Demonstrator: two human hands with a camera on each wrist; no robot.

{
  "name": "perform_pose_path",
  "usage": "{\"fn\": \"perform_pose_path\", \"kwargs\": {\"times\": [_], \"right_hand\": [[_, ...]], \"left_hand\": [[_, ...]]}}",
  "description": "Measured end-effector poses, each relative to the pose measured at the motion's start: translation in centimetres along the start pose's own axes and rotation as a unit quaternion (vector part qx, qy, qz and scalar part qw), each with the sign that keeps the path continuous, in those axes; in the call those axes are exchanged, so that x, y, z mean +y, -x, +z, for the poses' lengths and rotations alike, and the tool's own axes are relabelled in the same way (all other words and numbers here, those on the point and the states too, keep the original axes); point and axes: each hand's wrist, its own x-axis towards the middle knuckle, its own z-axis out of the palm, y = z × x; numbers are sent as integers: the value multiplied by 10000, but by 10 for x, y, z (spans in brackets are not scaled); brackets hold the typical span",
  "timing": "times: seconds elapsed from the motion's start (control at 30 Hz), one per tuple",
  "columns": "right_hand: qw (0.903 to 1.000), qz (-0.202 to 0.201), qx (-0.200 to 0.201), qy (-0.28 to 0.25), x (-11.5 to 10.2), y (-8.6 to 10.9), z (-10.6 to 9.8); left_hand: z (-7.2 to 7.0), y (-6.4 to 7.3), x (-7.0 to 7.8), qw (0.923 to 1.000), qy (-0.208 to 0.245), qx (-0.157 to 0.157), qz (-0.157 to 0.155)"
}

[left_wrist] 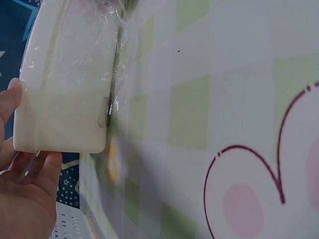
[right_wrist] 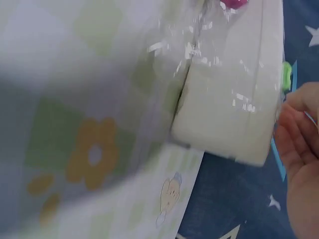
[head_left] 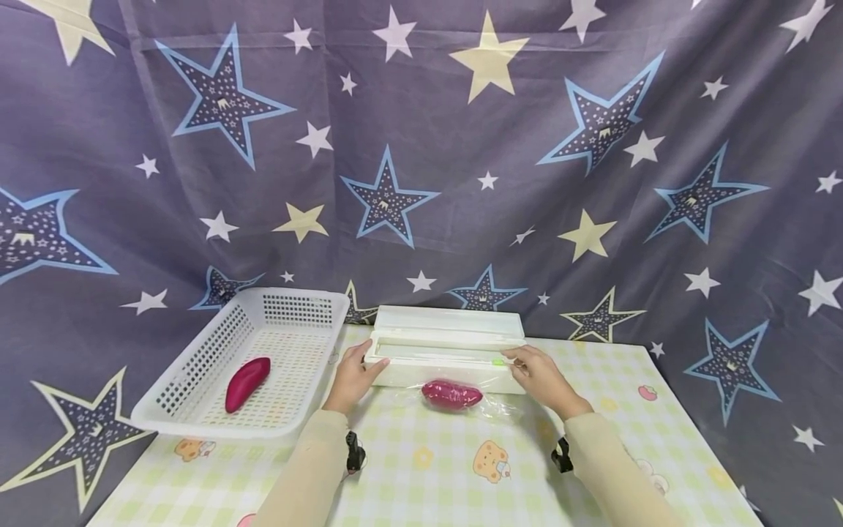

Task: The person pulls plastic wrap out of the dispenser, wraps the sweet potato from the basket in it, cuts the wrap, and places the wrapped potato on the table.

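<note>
A white cling film dispenser (head_left: 448, 372) lies on the table with its lid (head_left: 449, 320) raised at the back. Clear film (right_wrist: 219, 55) comes down its front face and out onto the tablecloth. On the film, against the front of the dispenser, sits a purple sweet potato (head_left: 451, 395). My left hand (head_left: 352, 377) grips the dispenser's left end, thumb at the front edge and fingers at the end wall. My right hand (head_left: 543, 377) holds the right end by the top edge, its fingertips close beside the green slider (head_left: 498, 361).
A white perforated basket (head_left: 303, 351) stands at the left with another purple sweet potato (head_left: 247, 384) inside. A checked tablecloth (head_left: 435, 483) covers the table. Behind it hangs a dark star-patterned curtain (head_left: 435, 124).
</note>
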Motion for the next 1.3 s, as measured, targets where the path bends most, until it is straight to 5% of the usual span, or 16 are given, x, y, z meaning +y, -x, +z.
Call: {"fn": "perform_pose_path", "kwargs": {"times": [0.3,0.63,1.3], "right_hand": [[9988,138,459,87,-13,-8,10],[9984,333,92,448,-16,-14,9],[9995,-98,34,-292,-4,-14,12]], "left_hand": [[1,0,1,10000,55,-8,-38],[1,0,1,10000,92,-8,-12],[3,1,-1,10000,-4,-13,-95]]}}
